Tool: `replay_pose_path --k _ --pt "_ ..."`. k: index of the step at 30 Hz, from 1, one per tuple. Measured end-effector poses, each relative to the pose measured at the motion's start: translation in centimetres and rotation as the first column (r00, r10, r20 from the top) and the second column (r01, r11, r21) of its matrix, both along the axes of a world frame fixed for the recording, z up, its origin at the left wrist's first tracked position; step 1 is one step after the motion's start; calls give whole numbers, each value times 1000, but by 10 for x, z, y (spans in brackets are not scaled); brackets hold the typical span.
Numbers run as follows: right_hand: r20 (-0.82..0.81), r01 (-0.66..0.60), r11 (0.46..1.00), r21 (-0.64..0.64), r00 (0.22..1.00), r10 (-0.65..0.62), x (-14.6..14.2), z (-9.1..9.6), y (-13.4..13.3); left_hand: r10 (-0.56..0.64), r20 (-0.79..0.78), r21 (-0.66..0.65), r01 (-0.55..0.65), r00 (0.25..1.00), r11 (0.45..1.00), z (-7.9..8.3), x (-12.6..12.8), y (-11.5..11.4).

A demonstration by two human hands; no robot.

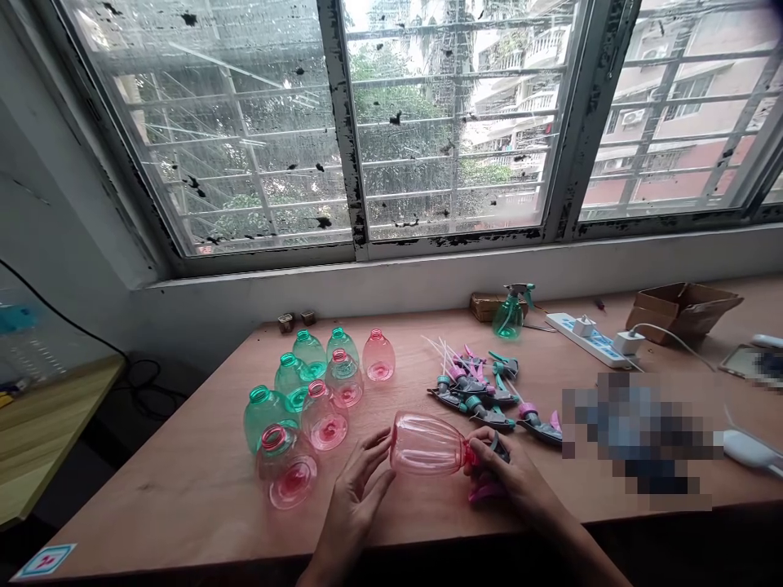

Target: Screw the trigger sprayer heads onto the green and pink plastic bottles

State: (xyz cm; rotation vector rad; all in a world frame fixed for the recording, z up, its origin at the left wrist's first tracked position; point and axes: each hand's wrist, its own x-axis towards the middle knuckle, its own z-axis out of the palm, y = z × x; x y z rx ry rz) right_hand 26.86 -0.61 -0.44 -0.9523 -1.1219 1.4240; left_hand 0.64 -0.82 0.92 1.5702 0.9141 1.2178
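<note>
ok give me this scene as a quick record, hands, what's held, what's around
right hand: gripping the neck end of a pink bottle
left hand: open at that bottle's base, contact unclear
held bottle: on its side, neck toward the right hand
standing without spray heads: four green bottles, four pink bottles
spray heads: piled right of the standing bottles
fitted with a head: green spray bottle at the back
right rear: power strip, open cardboard box

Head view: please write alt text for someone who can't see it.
A right hand holds a clear pink bottle sideways by its neck, the left hand at its base. On the table, four green bottles and four pink bottles stand left; spray heads lie heaped right.
</note>
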Motion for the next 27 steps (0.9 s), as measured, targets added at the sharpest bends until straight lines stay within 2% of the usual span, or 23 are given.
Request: replay_pose_path --k 7,14,19,24,27 --pt "-17 -16 1000 -5 1000 16 1 2 -2 41 30 -86 -39 999 996 2 0 -3" --pt "5 0 1000 0 1000 0 1 5 -2 6 -61 -72 -10 998 997 -2 -1 -1" --pt "1 -7 1000 6 1000 7 1 1 -1 -46 -8 -55 46 999 997 2 1 -3" --pt "-4 -12 1000 -11 1000 12 1 -1 0 -42 -44 -66 39 998 997 4 1 -4" --pt "6 -23 1000 1 1000 23 1 0 0 -58 39 -84 61 998 995 3 1 -5"
